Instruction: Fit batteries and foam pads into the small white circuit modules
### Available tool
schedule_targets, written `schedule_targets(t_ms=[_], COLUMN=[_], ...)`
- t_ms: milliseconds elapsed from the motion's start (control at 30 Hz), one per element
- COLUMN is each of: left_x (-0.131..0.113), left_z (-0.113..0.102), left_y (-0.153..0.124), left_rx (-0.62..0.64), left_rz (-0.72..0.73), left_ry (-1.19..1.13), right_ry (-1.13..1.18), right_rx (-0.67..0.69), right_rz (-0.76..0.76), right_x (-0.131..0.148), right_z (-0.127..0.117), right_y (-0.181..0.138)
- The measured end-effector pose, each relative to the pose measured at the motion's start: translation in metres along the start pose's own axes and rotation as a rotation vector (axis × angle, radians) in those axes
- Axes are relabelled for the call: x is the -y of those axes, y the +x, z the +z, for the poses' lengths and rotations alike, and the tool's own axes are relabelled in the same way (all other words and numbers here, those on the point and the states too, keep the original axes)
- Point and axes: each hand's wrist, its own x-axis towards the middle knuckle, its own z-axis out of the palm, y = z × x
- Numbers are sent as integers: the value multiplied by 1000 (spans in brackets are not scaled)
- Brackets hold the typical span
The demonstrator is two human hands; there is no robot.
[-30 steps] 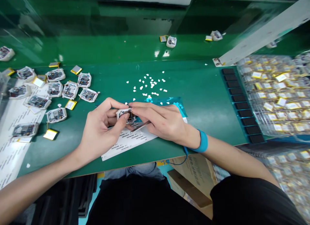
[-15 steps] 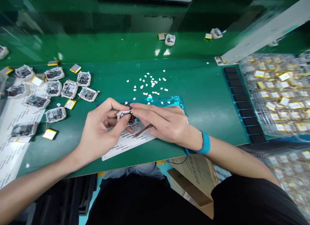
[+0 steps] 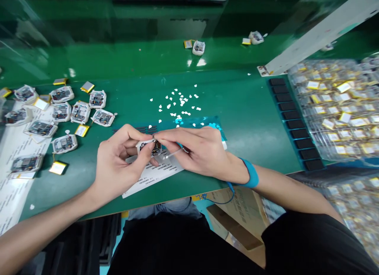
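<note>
My left hand point(image 3: 118, 170) is closed round a small white-framed watch housing point(image 3: 142, 148) with an open circuit board inside, its thumb across the front. My right hand point(image 3: 201, 150) pinches at the housing's upper right edge with thumb and index finger. A slim, shiny metal tool point(image 3: 174, 152), which looks like tweezers, lies tucked in that hand and points down-left. Whatever sits between the right fingertips is hidden. Below both hands lies a printed white sheet point(image 3: 148, 179), and a blue film point(image 3: 204, 121) shows behind the right hand.
Several open watch housings point(image 3: 103, 117) with yellow-edged batteries point(image 3: 58, 167) lie on the left. Small white round stickers point(image 3: 183, 99) are scattered ahead. On the right are a row of black blocks point(image 3: 297, 124), clear trays point(image 3: 331, 144) of batteries and a slanted white post point(image 3: 319, 32).
The view has shifted slightly, so most things sit further left. The metal tool in my right hand has turned and catches more light. Both hands stay at the watch housing.
</note>
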Motion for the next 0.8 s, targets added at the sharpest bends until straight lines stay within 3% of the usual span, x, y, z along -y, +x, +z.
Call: schedule_targets(t_ms=[67, 333, 533, 800], left_x=[0, 2, 1, -3], left_z=[0, -2, -1, -2], left_y=[0, -2, -1, 1], left_rx=[2, 8, 42, 106], left_rz=[3, 71, -21, -42], left_ry=[33, 221, 27, -50], right_ry=[44, -282, -283, -254], right_rx=[-7, 89, 92, 75], right_rz=[15, -181, -179, -186], right_x=[-1, 0, -1, -4], right_z=[2, -12, -10, -10], right_y=[1, 2, 2, 2])
